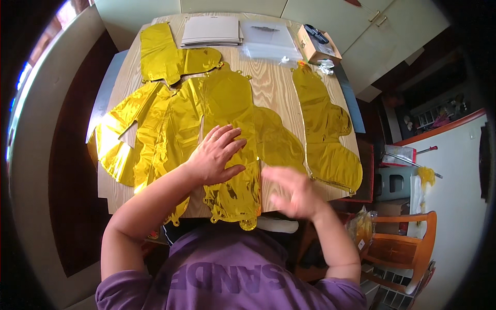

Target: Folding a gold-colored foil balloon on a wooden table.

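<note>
Gold foil balloons (227, 134), flat and uninflated, are lying overlapped across the pale wooden table (274, 88), and one crinkled piece is sitting directly under my left hand (217, 155). I am pressing that hand down on it with the palm flat and the fingers spread apart, clamped on nothing, simply holding the foil against the wood. My right hand (292, 191) is hovering just to the right of it, near the table's front edge; it is blurring in the picture, so I cannot tell whether its fingers are open or curled, nor whether it is touching the foil.

I am judging this foil to be very light, thin, slippery and quick to crease, so it should be taken by its seamed edges or small tabs rather than pinched in the middle.

Farther from my hands, a separate long gold foil shape (325, 124) is lying to the right, and beyond it a small open cardboard box (318, 46), a clear plastic bag (268, 39) and a stack of grey cards (212, 31).

Overlapping is hiding where one balloon ends and the next begins, and the lowest piece is drooping past the table edge above my purple shirt (227, 274).
</note>
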Action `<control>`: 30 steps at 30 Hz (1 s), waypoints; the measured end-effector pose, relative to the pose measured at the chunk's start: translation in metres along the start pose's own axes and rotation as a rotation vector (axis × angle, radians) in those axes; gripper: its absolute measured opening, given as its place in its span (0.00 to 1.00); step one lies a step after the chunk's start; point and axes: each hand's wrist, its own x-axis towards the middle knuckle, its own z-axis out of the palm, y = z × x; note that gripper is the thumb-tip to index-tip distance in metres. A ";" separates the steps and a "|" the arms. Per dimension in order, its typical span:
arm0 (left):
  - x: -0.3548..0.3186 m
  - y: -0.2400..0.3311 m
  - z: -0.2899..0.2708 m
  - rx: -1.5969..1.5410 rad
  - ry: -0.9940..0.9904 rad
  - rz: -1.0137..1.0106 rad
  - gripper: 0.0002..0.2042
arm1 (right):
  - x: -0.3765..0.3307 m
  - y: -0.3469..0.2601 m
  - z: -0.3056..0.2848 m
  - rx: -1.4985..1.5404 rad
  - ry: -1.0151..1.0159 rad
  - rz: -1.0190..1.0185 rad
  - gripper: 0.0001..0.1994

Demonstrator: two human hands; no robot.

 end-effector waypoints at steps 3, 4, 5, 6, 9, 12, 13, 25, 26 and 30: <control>0.002 0.001 0.000 -0.006 -0.002 -0.001 0.33 | 0.062 0.023 -0.032 0.053 0.132 0.572 0.24; 0.002 0.002 0.000 -0.007 -0.001 -0.004 0.33 | 0.081 0.044 -0.036 -0.063 0.170 0.625 0.24; 0.003 0.002 0.000 -0.008 0.001 -0.003 0.33 | 0.094 0.074 -0.035 -0.223 0.202 0.547 0.25; 0.002 0.001 -0.001 -0.011 0.004 -0.005 0.33 | 0.106 0.097 -0.034 -0.379 0.230 0.461 0.26; 0.001 0.002 -0.002 -0.014 -0.004 -0.018 0.32 | 0.140 0.102 -0.036 -0.578 0.128 0.491 0.22; 0.000 0.002 -0.002 -0.008 -0.004 -0.021 0.32 | 0.168 0.100 -0.044 -0.338 -0.236 0.733 0.17; 0.000 0.001 -0.002 -0.008 -0.006 -0.021 0.32 | 0.171 0.096 -0.043 -0.337 -0.228 0.742 0.12; -0.001 0.000 -0.001 -0.031 -0.016 -0.029 0.32 | 0.167 0.093 -0.039 -0.383 -0.073 0.719 0.13; -0.001 0.000 0.000 -0.032 -0.018 -0.032 0.32 | 0.171 0.094 -0.042 -0.314 -0.176 0.778 0.13; 0.000 0.000 -0.002 -0.032 -0.023 -0.035 0.32 | 0.174 0.096 -0.038 -0.266 -0.133 0.737 0.12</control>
